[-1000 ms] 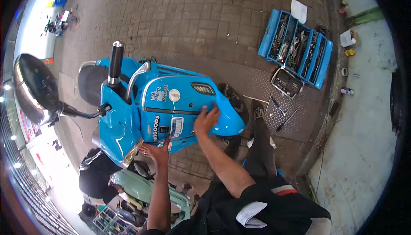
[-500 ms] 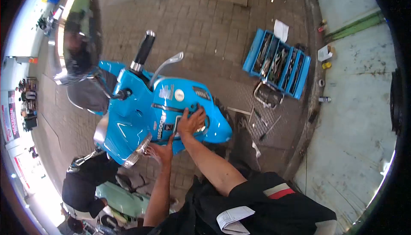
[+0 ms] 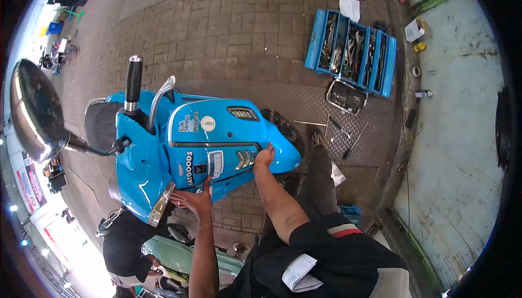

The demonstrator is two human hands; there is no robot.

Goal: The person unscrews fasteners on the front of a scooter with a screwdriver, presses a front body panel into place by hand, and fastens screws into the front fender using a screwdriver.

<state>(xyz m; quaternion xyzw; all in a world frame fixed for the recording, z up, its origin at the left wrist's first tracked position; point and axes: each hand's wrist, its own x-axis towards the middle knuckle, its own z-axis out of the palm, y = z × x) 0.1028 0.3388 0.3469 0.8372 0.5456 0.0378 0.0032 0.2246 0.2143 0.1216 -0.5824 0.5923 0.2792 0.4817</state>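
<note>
A blue scooter [image 3: 217, 118] stands in front of me, its stickered front panel facing up at me. My left hand [image 3: 193, 201] rests on the panel's near edge, beside the clear turn-signal lens [image 3: 161, 204]. Its thumb is stretched upward and its fingers are spread toward the lens. My right hand [image 3: 264, 158] lies on the lower part of the panel, just past the chevron-shaped trim [image 3: 244, 160] and close to the front fender [image 3: 285, 154]. Its fingers lie against the blue surface, partly hidden, with no tool visible in them.
A blue toolbox [image 3: 312, 45] full of hand tools lies unfolded at the upper right. Nearby are a small tray [image 3: 347, 97], a T-handle [image 3: 326, 125] and a screwdriver [image 3: 346, 154]. Another person [image 3: 128, 243] works by a green scooter [image 3: 168, 252] at lower left. A wall [image 3: 457, 108] runs along the right.
My right hand has slid down the panel toward the fender, uncovering the chevron trim. My left hand stays by the turn signal. The whole view has shifted, and the scooter now appears further left.
</note>
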